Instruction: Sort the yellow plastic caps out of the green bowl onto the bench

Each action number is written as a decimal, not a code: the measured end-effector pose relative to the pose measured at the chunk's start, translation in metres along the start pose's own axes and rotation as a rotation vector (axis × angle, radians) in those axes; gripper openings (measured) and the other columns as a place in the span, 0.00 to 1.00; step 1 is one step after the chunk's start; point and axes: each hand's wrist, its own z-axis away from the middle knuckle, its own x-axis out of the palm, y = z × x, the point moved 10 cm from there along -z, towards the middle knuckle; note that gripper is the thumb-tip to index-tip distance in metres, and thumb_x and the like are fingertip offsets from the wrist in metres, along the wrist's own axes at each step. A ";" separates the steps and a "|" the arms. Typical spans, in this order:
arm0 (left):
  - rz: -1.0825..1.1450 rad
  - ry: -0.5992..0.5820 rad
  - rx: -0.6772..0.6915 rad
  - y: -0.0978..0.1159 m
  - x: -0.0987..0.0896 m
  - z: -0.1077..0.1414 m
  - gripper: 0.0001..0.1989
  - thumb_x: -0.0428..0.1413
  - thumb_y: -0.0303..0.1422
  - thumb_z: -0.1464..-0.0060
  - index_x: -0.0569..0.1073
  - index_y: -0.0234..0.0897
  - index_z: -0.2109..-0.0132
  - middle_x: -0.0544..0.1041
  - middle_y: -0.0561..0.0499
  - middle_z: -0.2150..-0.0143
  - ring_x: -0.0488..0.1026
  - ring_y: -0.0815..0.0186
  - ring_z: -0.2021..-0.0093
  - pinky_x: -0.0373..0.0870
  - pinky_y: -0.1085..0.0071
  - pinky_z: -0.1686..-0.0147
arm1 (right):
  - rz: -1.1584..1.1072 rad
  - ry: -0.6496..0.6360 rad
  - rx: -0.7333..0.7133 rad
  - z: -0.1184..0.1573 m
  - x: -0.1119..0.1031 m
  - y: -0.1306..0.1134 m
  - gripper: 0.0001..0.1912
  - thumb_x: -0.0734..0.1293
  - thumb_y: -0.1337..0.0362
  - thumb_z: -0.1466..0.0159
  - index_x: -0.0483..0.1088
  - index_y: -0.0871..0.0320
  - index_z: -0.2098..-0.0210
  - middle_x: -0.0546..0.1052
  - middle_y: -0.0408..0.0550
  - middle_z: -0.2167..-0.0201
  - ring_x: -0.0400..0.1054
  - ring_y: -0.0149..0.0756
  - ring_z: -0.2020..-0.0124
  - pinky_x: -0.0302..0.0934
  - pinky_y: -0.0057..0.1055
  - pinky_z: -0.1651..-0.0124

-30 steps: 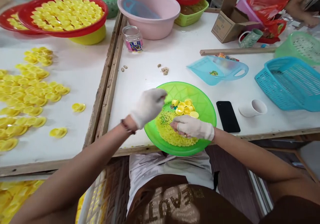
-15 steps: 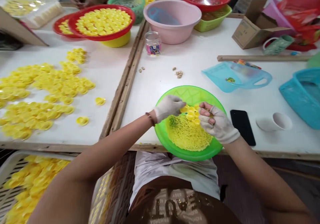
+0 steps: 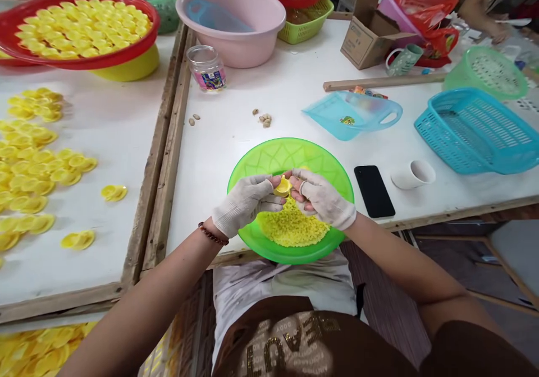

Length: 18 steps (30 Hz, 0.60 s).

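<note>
A small round yellow plastic cup (image 3: 282,186) is held between both my hands above a green basin (image 3: 290,256). My left hand (image 3: 250,200), in a white fingertip-less glove, pinches its left side. My right hand (image 3: 322,196), gloved the same way, has its fingers closed on its right side. Below them lies a heap of tiny yellow pieces (image 3: 292,228) in the basin. My hands hide the far part of the heap.
Yellow plastic pieces (image 3: 29,169) spread over the left table, beyond a wooden edge strip (image 3: 164,141). A clear jar (image 3: 206,68) and pink basin (image 3: 231,46) stand behind. To the right are a phone (image 3: 374,191), white cup (image 3: 412,174), blue scoop (image 3: 349,113) and blue basket (image 3: 480,130).
My hands have come together over the basin, and one yellow cup is now between them. The several yellow cups seen between my hands before no longer show. The view has turned right.
</note>
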 end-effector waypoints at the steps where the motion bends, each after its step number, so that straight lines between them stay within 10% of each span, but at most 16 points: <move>1: 0.004 0.027 0.002 0.000 -0.002 0.000 0.07 0.62 0.30 0.39 0.76 0.28 0.59 0.81 0.44 0.67 0.81 0.66 0.71 0.81 0.74 0.70 | -0.022 0.016 -0.028 0.000 -0.002 -0.006 0.15 0.69 0.54 0.34 0.68 0.56 0.53 0.65 0.34 0.79 0.48 0.20 0.86 0.39 0.20 0.84; 9: -0.038 0.092 -0.049 -0.005 -0.004 -0.002 0.09 0.65 0.31 0.41 0.77 0.29 0.58 0.81 0.44 0.67 0.81 0.64 0.71 0.82 0.72 0.72 | -0.168 0.106 -0.491 -0.002 0.009 -0.079 0.13 0.65 0.51 0.29 0.66 0.53 0.55 0.61 0.33 0.77 0.48 0.21 0.84 0.43 0.23 0.82; 18: -0.039 0.038 -0.055 -0.011 -0.003 -0.006 0.08 0.62 0.30 0.40 0.78 0.30 0.55 0.81 0.44 0.66 0.82 0.62 0.70 0.83 0.70 0.69 | -0.209 0.070 -0.619 -0.015 0.023 -0.075 0.10 0.64 0.52 0.27 0.66 0.52 0.55 0.64 0.36 0.74 0.61 0.26 0.79 0.58 0.25 0.77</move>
